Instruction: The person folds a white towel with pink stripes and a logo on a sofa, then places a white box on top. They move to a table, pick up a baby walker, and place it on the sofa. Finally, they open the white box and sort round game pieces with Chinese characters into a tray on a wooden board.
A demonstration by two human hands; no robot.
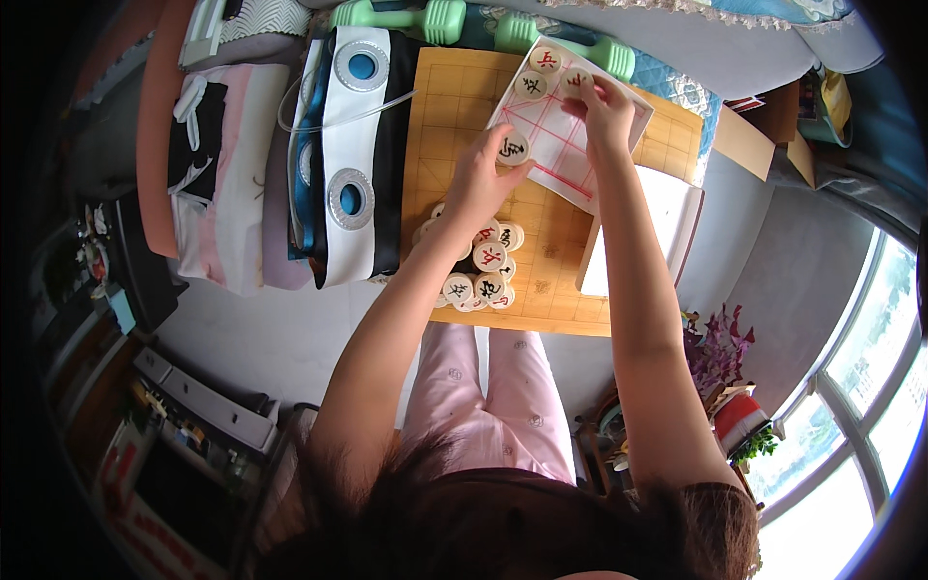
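Between the thumb and fingers of my left hand is a round xiangqi piece with a black character, held at the near left edge of a shallow white box lined with a red grid. My right hand reaches into the box and pinches another xiangqi piece. Beside it, a red-marked piece and a black-marked piece lie flat in the far left corner. A heap of xiangqi pieces sits under my left forearm, which partly covers it.
All this rests on a wooden board marked with lines. A white open box part lies on its right, partly behind my right forearm. Green dumbbells are beyond the board. Left stand a white-and-blue bag-like item and folded clothes.
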